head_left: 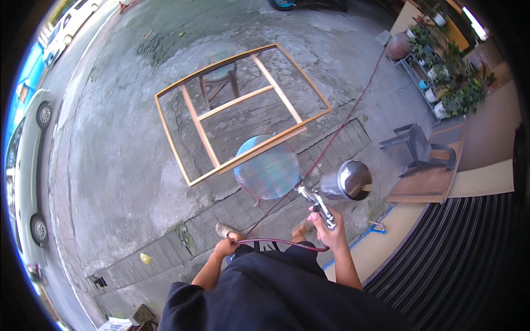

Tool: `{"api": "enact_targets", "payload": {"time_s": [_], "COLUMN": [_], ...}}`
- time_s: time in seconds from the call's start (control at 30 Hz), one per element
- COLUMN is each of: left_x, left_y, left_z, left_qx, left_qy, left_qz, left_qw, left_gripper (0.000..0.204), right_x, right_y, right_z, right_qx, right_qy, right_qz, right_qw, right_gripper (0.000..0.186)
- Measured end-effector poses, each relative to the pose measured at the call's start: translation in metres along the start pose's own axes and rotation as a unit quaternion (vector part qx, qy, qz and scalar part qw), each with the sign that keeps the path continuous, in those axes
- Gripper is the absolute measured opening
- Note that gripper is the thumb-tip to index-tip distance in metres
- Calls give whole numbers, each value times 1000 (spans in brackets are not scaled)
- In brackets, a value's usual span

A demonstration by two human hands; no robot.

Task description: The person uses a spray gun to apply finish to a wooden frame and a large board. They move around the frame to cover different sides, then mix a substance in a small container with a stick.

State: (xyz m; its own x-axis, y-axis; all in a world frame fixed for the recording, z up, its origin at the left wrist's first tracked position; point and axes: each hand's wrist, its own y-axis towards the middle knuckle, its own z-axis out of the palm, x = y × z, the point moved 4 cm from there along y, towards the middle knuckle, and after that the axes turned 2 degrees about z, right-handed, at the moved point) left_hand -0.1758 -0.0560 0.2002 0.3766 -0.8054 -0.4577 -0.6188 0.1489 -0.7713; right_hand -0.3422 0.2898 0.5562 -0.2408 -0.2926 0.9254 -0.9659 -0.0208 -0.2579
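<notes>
At four o'clock, the right hand [330,229] is grasping a spray gun [317,201]; at seven, the left hand [225,247] is clasping a red hose [281,241]; at eleven, a wooden frame [236,102] is lying over a stool [268,174].

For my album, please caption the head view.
Right hand gripping a spray gun, left hand a hose, near a wooden frame.

I see a loose, near-black top [265,295], plain, soft folds down the front. Left sleeve [180,292] is wide, same dark cloth, stops above the forearm [207,274]. Left hand [224,249] and right hand [330,233] both bare. Dark bottoms [241,252]. Left shoe [224,229] low, pale, speckled; finer detail too small for me.
</notes>
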Motion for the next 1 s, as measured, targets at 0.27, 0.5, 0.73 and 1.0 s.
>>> {"api": "enact_targets", "payload": {"time_s": [0.27,0.5,0.73,1.0], "left_x": [-122,-278,-389,-538], "left_y": [66,135,207,308], "left_z": [32,65,107,116], "left_qx": [-146,-89,-36,67], "left_qy": [44,35,8,-50], "left_qz": [-180,-195,-200,-188], "left_qw": [972,976,979,979], "left_gripper": [51,45,49,53], "right_x": [-59,-83,-96,-60], "right_y": [-2,12,95,292], "right_z": [-241,-414,-527,-654], "right_qx": [-174,-325,-316,-306], "right_qy": [34,46,45,-7], "right_qz": [2,23,13,13], "right_qw": [984,944,948,952], "right_gripper": [22,30,28,33]}}
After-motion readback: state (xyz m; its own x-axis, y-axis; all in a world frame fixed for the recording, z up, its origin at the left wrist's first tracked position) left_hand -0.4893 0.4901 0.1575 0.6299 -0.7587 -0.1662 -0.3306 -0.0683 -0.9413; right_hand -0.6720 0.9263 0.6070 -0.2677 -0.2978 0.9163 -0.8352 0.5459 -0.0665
